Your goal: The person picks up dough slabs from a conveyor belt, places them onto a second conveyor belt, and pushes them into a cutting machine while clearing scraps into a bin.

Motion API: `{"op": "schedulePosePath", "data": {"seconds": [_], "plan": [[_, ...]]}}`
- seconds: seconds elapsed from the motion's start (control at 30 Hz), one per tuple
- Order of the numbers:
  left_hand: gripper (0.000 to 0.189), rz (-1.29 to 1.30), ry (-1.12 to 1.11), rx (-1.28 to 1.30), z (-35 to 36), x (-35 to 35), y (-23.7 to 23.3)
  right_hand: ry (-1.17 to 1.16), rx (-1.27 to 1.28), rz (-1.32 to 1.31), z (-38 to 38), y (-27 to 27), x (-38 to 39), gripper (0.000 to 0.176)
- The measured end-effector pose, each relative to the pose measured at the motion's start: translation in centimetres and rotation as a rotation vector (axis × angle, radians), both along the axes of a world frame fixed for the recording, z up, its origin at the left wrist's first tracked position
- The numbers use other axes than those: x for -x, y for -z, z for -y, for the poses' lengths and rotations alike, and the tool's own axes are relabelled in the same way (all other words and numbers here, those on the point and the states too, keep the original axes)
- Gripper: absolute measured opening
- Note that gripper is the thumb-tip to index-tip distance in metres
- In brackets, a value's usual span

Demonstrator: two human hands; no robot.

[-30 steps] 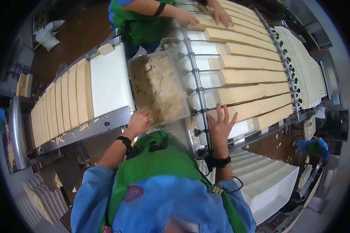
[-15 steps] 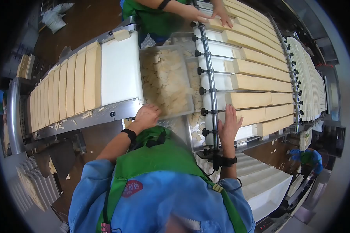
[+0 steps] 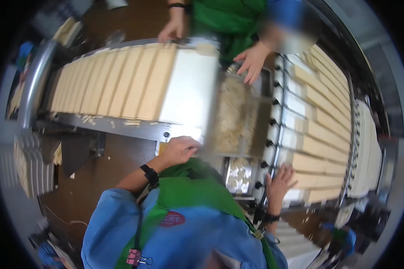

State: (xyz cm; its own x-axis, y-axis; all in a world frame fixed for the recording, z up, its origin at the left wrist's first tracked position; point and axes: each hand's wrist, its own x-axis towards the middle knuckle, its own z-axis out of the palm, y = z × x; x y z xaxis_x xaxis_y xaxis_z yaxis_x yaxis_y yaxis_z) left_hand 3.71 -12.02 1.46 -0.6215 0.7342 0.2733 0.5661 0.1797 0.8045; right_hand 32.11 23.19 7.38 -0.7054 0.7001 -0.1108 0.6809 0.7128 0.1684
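Observation:
My left hand (image 3: pixel 182 149), its fingers curled together, is at the near end corner of the left conveyor (image 3: pixel 188 89); what lies inside the fingers is hidden. Pale dough strips (image 3: pixel 137 83) lie side by side on that belt. My right hand (image 3: pixel 280 181) has its fingers spread at the near-left edge of the right conveyor, beside the metal rail (image 3: pixel 280 134) with black knobs and the ends of more strips (image 3: pixel 325 150). Between the conveyors stands a clear bin of dough scraps (image 3: pixel 229 116), blurred.
Across from me, a co-worker in a green apron (image 3: pixel 224 20) has one hand (image 3: pixel 173 30) at the left conveyor's far edge and the other (image 3: pixel 252 60) over the bin. A tray with scraps (image 3: pixel 239 177) sits below the bin. Small scraps (image 3: pixel 92 119) line the conveyor's near edge.
The view has turned and shifted. The co-worker's hands have left the right conveyor's strips, one now at the left conveyor, one above the bin. My right hand's fingers are more spread.

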Motion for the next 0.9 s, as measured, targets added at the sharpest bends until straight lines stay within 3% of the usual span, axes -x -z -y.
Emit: {"op": "schedulePosePath", "data": {"seconds": [0.1,0.2,0.27,0.3,0.33,0.4,0.47,0.53,0.6,0.67,0.83,0.9], "plan": [[0.014,0.095,-0.226,0.022,3.9,0.1,0.4,-0.151,-0.091,-0.143,1.8,-2.2,5.3,0.088],[0.015,0.186,-0.437,-0.025,6.9,-0.4,3.3,-0.373,-0.118,-0.274,4.8,-4.1,11.4,0.074],[0.02,0.287,-0.874,-0.104,8.2,-0.2,5.8,-0.68,0.055,-0.47,7.3,-4.5,16.3,0.07],[0.033,0.306,-0.943,0.006,9.4,0.0,6.4,-0.79,0.119,-0.502,8.4,-4.2,18.6,0.07],[0.033,0.301,-0.963,-0.009,9.9,0.5,6.2,-0.814,0.113,-0.508,9.8,-4.4,21.0,0.07],[0.043,0.284,-1.194,0.011,10.8,1.6,5.6,-1.012,0.345,-0.582,13.3,-5.0,25.8,0.071],[0.052,0.359,-1.207,0.01,11.5,3.1,5.7,-1.122,0.521,-0.614,17.1,-6.2,30.7,0.071],[0.059,0.172,-1.309,0.134,11.8,4.5,7.4,-1.175,0.608,-0.632,20.8,-5.8,35.4,0.069],[0.063,0.14,-1.291,0.124,11.7,5.8,7.0,-1.203,0.586,-0.552,24.3,-4.8,40.5,0.067],[0.067,0.109,-1.271,0.115,11.4,7.0,6.2,-1.315,0.398,-0.556,27.1,-3.4,45.5,0.065],[0.072,0.201,-1.174,0.033,11.5,8.8,3.8,-1.232,0.137,-0.38,32.4,3.3,57.9,0.052],[0.075,0.17,-1.149,0.089,11.6,9.7,3.8,-1.116,-0.135,-0.114,33.2,5.5,62.7,0.044]]}}
